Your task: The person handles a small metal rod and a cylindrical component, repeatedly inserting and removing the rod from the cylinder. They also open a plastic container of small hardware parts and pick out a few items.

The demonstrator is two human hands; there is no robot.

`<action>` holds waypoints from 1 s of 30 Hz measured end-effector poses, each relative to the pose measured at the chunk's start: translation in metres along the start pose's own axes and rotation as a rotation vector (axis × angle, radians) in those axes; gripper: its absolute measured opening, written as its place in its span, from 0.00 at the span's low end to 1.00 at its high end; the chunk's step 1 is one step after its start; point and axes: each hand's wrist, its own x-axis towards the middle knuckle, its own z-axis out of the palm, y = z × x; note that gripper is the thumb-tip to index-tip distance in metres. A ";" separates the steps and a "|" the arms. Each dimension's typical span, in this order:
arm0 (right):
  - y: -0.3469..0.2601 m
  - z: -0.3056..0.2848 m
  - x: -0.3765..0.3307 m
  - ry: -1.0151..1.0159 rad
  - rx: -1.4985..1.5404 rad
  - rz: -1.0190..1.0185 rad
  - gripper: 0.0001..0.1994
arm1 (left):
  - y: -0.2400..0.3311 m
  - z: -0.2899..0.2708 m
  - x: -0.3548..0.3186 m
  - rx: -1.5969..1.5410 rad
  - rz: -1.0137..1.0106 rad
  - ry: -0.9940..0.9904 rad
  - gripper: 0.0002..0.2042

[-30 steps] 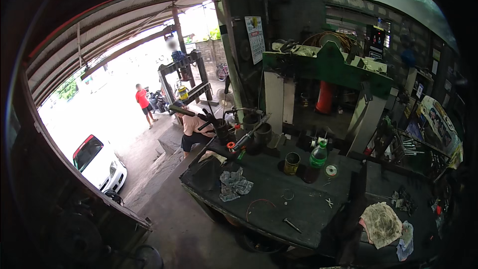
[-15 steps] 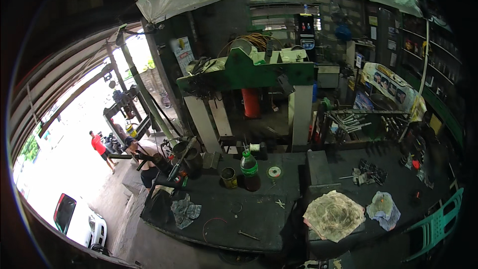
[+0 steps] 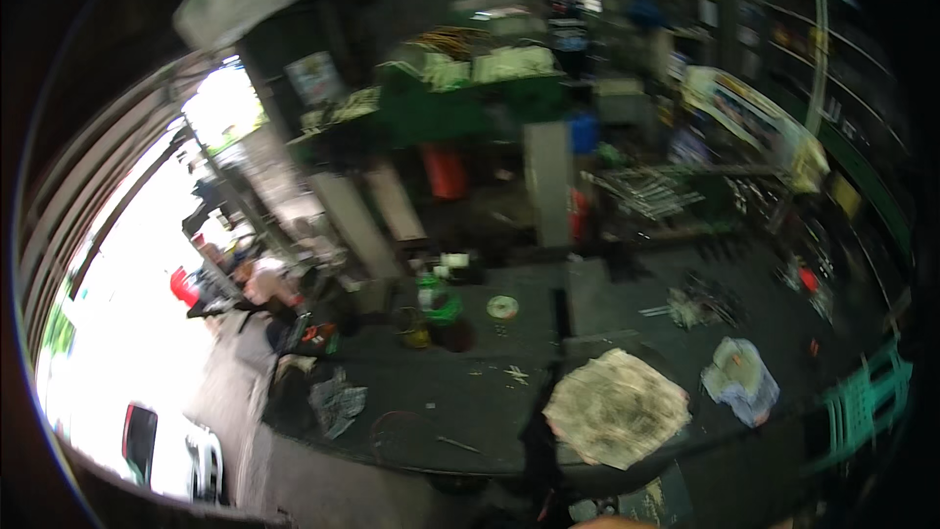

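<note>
Cream cotton, or something like it, dark with grime: a stained cloth [image 3: 617, 407] lies spread by the front edge of the bench [image 3: 392, 387], just right of the dark strip that runs back from that edge. Near it, below at the lower rim of our view, shows a blurred sliver of skin [image 3: 614, 522], part of one of our hands or forearms. We cannot tell which side it belongs to, nor whether the fingers are open, closed or gripping anything.

To the right of the stained cloth, apart from it, we have a bluish-grey cloth [image 3: 741, 382] with a tan patch, close to the front edge. Behind these lies a dark tangled heap [image 3: 700, 304]. A green plastic chair [image 3: 867, 402] stands off the right front corner.

Left of the dark strip we see a green bottle [image 3: 439, 302] upright toward the back edge, a yellowish can [image 3: 413, 328] just beside it, and a pale disc [image 3: 502, 307] to its right. Near the front edge lies a thin rod [image 3: 458, 446]; by the left front corner sits a crumpled grey piece [image 3: 338, 402], too blurred for us to call paper or cloth. Beyond the back edge, a green beam [image 3: 470, 113] rises on pale posts [image 3: 548, 186].
</note>
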 end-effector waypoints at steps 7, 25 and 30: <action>0.073 -0.175 -0.064 0.933 0.474 -0.037 0.10 | 0.024 -0.021 0.039 -0.036 -0.152 -0.138 0.15; 0.186 -0.245 -0.024 1.652 -0.289 0.038 0.10 | 0.041 -0.086 0.059 -0.124 -0.115 0.461 0.13; -0.054 -0.098 -0.041 1.468 -0.083 -0.373 0.06 | 0.052 -0.094 0.115 -0.337 0.153 0.166 0.14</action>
